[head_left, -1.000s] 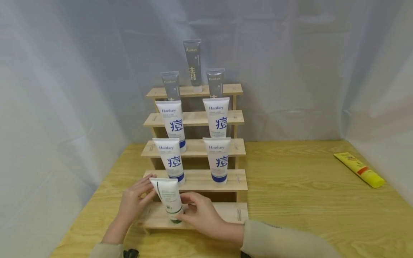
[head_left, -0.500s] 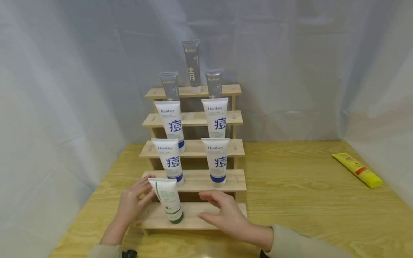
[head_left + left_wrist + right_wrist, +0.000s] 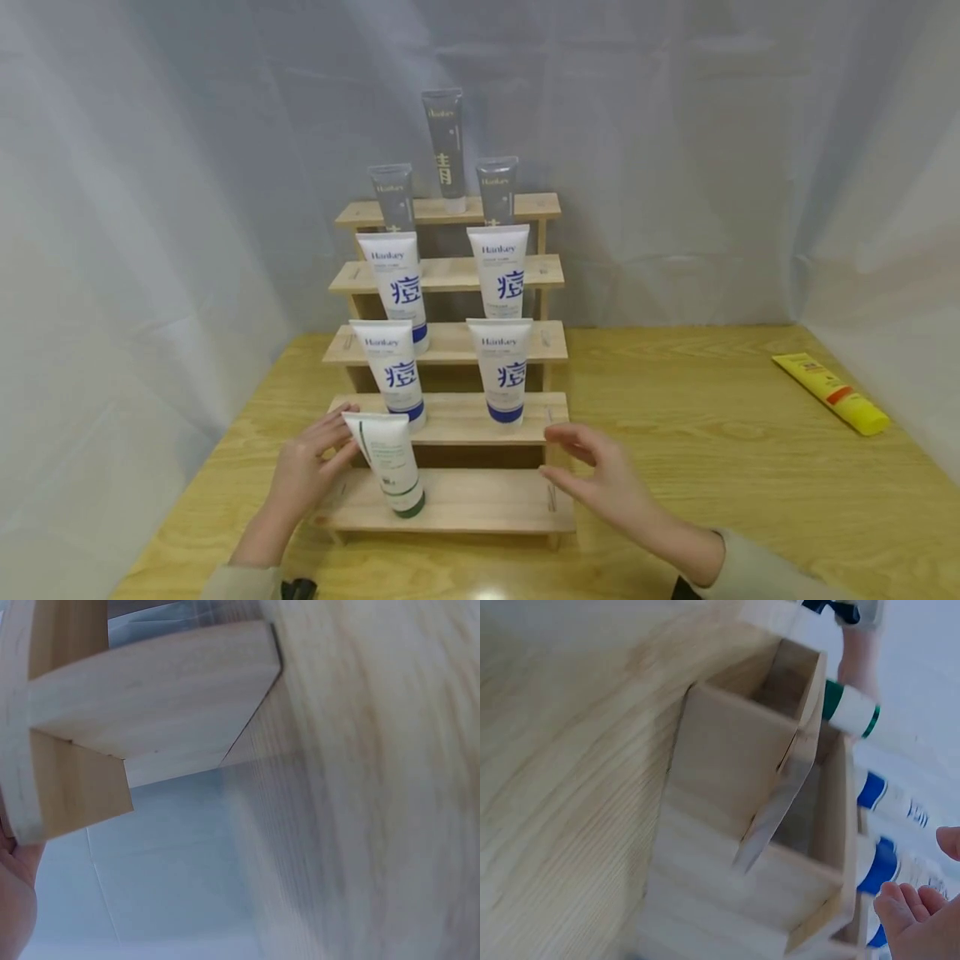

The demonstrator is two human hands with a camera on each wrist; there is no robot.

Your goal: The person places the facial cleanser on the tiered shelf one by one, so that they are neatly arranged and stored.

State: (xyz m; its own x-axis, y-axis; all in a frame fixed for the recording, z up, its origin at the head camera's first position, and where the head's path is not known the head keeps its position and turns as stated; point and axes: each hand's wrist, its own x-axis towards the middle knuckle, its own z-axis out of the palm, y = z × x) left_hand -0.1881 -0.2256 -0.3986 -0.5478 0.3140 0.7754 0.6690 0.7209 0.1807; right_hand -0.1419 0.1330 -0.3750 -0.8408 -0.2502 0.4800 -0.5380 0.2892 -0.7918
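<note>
On the lowest step of a wooden stepped stand (image 3: 487, 504), a white tube with green bands and a green cap (image 3: 390, 467) stands upright, cap down, toward the left. My left hand (image 3: 303, 462) is beside it at the stand's left end, fingers extended behind the tube's upper left edge, their tips partly hidden. In the left wrist view only a bit of that hand (image 3: 16, 900) shows, right at a board's end. My right hand (image 3: 600, 475) holds nothing and hovers by the stand's right end, thumb and fingers apart.
Several white tubes with blue lettering (image 3: 501, 367) stand in pairs on the middle steps. Three grey tubes (image 3: 446, 150) occupy the upper steps. A yellow tube (image 3: 831, 392) lies on the wood-grain table (image 3: 675, 400) at far right. Pale sheeting (image 3: 675, 167) encloses the table.
My right hand has let go of the green-capped tube and moved right to the stand's end. The tube stays standing on the lowest step; my left hand has barely moved.
</note>
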